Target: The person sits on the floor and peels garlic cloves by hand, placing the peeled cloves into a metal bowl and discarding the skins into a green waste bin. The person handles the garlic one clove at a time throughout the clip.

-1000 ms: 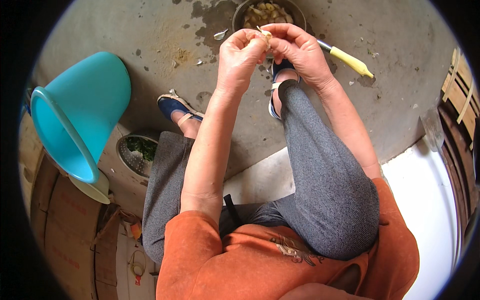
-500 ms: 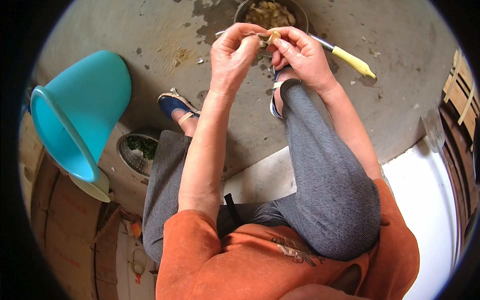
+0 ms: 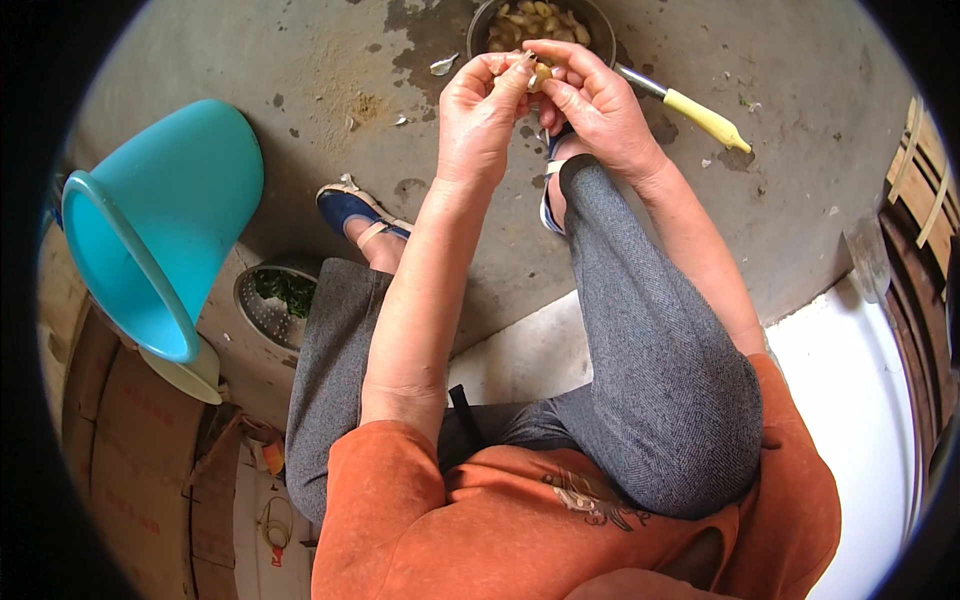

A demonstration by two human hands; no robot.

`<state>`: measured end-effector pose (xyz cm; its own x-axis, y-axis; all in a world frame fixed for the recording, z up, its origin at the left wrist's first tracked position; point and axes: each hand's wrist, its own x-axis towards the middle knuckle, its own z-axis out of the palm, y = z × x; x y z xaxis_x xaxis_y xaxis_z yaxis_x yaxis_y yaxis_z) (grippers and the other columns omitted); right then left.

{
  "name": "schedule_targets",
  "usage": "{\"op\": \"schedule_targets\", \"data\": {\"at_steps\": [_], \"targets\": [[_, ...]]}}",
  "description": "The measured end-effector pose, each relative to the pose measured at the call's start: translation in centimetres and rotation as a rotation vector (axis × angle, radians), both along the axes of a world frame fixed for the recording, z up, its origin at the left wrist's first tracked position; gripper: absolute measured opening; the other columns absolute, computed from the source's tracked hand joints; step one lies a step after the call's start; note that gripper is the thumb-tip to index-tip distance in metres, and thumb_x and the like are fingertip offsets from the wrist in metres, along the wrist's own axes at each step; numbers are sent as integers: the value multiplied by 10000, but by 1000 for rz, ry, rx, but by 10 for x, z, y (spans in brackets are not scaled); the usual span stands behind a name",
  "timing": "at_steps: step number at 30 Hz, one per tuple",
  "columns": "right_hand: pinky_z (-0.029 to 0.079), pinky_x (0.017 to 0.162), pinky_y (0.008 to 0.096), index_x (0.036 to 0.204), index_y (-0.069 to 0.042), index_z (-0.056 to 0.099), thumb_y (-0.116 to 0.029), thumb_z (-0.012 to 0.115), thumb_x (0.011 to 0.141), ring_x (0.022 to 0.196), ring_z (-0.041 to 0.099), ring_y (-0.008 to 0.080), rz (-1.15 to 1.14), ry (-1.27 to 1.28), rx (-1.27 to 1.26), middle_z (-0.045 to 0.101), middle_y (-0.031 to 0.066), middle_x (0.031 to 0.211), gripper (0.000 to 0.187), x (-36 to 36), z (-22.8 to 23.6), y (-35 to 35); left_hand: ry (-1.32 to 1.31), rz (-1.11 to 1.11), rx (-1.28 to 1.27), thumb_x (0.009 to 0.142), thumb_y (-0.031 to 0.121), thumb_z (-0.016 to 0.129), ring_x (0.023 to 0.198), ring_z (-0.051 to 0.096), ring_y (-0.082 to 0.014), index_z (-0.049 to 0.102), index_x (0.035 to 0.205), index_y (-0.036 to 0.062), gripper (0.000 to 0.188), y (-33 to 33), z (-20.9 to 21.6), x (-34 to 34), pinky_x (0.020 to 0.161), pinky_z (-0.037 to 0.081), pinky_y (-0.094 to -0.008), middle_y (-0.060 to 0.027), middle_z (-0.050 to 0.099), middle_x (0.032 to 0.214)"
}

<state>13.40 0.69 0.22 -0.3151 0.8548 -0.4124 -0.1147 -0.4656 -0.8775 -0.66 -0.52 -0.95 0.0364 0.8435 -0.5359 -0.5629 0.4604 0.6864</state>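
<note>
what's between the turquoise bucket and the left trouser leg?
A grey colander with dark leafy greens in it, as the head view shows.

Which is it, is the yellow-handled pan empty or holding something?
Holding something: pale, clove-like pieces show inside the pan. How deep they lie, I cannot tell.

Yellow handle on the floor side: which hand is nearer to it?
Right. The right hand is just left of the yellow handle, not touching it; the left hand is farther left, beyond the right.
</note>
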Motion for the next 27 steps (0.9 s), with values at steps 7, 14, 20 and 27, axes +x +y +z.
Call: {"op": "schedule_targets", "data": {"at_steps": [7, 14, 20, 27], "targets": [[472, 565, 169, 1074, -56, 587, -113, 566, 922, 687, 596, 54, -144, 203, -112, 632, 0, 823, 164, 3, -14, -5, -338, -12, -108, 915, 150, 578, 686, 567, -103, 602, 957, 17, 141, -3, -3, 0, 623, 473, -215, -40, 626, 822], [478, 590, 176, 1093, -54, 585, -126, 536, 936, 811, 599, 80, -236, 800, -371, 617, 43, 973, 179, 7, -22, -2, -684, 278, -232, 925, 134, 552, 762, 603, -127, 590, 956, 10, 133, -6, -5, 1, 682, 517, -251, -63, 628, 864], [539, 717, 220, 1206, -12, 532, -132, 498, 953, 811, 606, 100, -147, 730, -387, 614, 64, 965, 282, 13, -14, 4, -71, 105, -36, 900, 21, 463, 668, 535, -85, 552, 963, 52, 114, -4, 5, -11, 599, 454, -198, -58, 609, 863], [530, 701, 212, 1209, -2, 539, -126, 529, 938, 790, 605, 90, -72, 479, -359, 623, 60, 992, 299, 7, -9, -1, 545, -174, 99, 876, 102, 491, 627, 490, -63, 623, 757, 5, 203, 4, 3, -16, 566, 412, -229, -21, 571, 698]]}}
